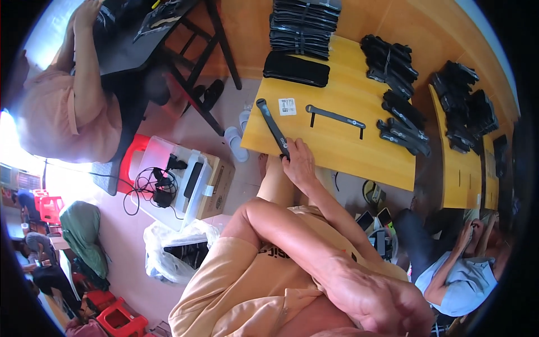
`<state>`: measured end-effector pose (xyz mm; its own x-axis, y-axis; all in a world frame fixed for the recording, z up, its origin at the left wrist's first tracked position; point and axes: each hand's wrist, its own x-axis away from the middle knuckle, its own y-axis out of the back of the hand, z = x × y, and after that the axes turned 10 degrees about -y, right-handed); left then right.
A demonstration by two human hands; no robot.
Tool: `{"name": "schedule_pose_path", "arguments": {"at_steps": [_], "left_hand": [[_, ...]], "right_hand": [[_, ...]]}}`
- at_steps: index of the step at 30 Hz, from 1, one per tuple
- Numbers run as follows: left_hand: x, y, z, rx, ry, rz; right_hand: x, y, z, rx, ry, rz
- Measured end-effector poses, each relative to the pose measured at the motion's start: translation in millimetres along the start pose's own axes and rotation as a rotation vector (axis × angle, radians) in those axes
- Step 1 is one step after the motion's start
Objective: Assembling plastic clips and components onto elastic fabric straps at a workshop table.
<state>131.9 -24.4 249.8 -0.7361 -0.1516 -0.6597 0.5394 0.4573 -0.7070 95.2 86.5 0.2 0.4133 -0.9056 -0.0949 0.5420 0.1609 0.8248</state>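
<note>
While our right hand (299,162) reaches out to the near edge of the yellow table (337,146), its fingers rest on the lower end of a long black strap (273,127) lying flat there; whether they pinch it we cannot tell. Our left hand (382,303) hangs close under the camera, loosely curled and holding nothing. Another black strap (336,117) and a small white label (287,106) lie just beyond

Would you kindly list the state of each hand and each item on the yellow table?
Right hand: fingers resting on the long black strap's near end.
Left hand: close to the camera, holding nothing visible.
Long black strap: flat.
Grey metal bar: flat, untouched.
White label: flat.
Black pouch stack: piled.
</note>
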Motion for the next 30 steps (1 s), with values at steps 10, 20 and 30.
{"name": "schedule_pose_path", "arguments": {"at_steps": [10, 20, 30], "left_hand": [[-2.9, 7.7, 6.2, 0.195, -0.011, 0.133], [0.7, 15.7, -16.2, 0.040, 0.318, -0.024], [217.2, 46.2, -48.9, -0.933, -0.716, -1.133]], "right_hand": [[-4.5, 3.9, -6.6, -0.196, -0.034, 0.045], [-3.5, 7.7, -9.9, -0.298, -0.038, 0.059], [11.5, 54.5, -34.7, -1.292, -0.263, 0.390]]}}
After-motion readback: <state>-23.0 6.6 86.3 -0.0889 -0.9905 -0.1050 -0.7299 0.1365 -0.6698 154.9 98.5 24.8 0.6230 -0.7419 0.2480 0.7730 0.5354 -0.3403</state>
